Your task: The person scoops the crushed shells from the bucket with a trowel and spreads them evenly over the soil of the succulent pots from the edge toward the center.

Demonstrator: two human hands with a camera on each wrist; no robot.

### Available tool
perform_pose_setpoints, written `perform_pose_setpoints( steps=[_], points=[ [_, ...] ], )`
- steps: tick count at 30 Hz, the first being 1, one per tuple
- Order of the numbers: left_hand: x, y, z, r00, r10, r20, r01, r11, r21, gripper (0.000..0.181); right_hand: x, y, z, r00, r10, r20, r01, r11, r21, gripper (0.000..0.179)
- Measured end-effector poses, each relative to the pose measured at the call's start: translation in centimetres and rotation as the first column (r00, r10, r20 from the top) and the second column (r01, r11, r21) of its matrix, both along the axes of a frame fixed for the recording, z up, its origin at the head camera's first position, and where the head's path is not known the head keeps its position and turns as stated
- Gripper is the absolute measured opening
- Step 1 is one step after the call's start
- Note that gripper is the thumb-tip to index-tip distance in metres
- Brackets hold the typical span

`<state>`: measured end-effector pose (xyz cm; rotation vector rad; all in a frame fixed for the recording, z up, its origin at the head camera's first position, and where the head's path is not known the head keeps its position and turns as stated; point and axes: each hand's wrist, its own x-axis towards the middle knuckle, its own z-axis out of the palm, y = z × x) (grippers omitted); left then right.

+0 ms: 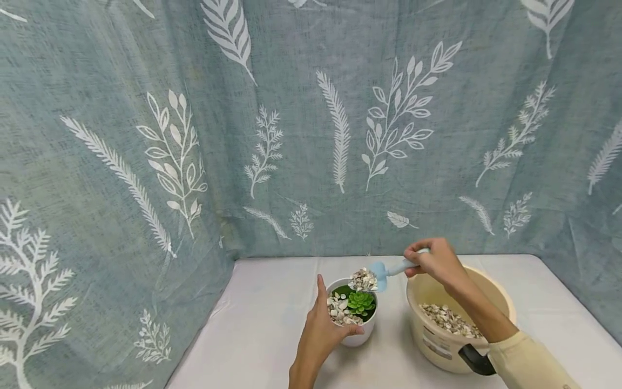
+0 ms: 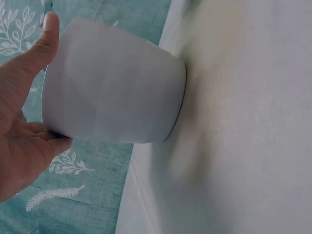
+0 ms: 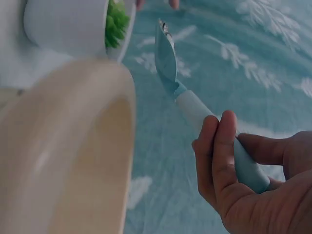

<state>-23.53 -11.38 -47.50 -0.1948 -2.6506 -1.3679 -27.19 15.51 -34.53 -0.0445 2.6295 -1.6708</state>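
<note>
A small white plant pot (image 1: 358,339) stands on the table, with a green succulent (image 1: 360,303) and pale stone chips (image 1: 337,308) inside. My left hand (image 1: 320,330) holds the pot by its rim, thumb on one side and fingers on the other; the left wrist view shows this hand (image 2: 24,117) against the pot's wall (image 2: 114,83). My right hand (image 1: 432,262) grips the handle of a light blue toy-sized trowel (image 1: 380,275). Stone chips heap the trowel's blade, which hangs just above the pot's far right rim. In the right wrist view, fingers and thumb wrap the handle (image 3: 195,109).
Right of the pot stands a cream bucket (image 1: 434,356) holding more stone chips (image 1: 449,319), beneath my right forearm. A black strap-like piece (image 1: 476,359) shows by the right sleeve. The table (image 1: 257,324) has a white cover, and a blue-green leaf-patterned curtain (image 1: 301,162) hangs behind.
</note>
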Motion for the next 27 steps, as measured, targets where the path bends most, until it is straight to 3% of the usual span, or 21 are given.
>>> perform_pose_setpoints(
  steps=[4, 10, 19, 27],
  points=[
    [-0.1, 0.0, -0.3, 1.0, -0.011, 0.007, 0.011, 1.0, -0.001, 0.147, -0.9, -1.9, -0.7, 0.999, 0.04, -0.03, -0.039, 0.999, 0.02, 0.028],
    [-0.1, 0.0, -0.5, 1.0, -0.003, 0.006, 0.003, 1.0, 0.013, 0.145, -1.5, -4.2, -1.4, 0.992, 0.084, -0.09, -0.068, 0.983, 0.171, 0.022],
    [-0.1, -0.2, -0.6, 1.0, -0.023, -0.021, 0.023, 1.0, 0.0, 0.143, -1.2, -5.5, -0.6, 0.984, 0.124, -0.131, -0.078, 0.947, 0.312, 0.02],
    [0.0, -0.4, -0.4, 1.0, -0.003, -0.024, 0.003, 1.0, -0.018, 0.141, -1.1, -5.7, -0.1, 0.975, 0.122, -0.183, -0.051, 0.934, 0.354, 0.018]
  ],
)
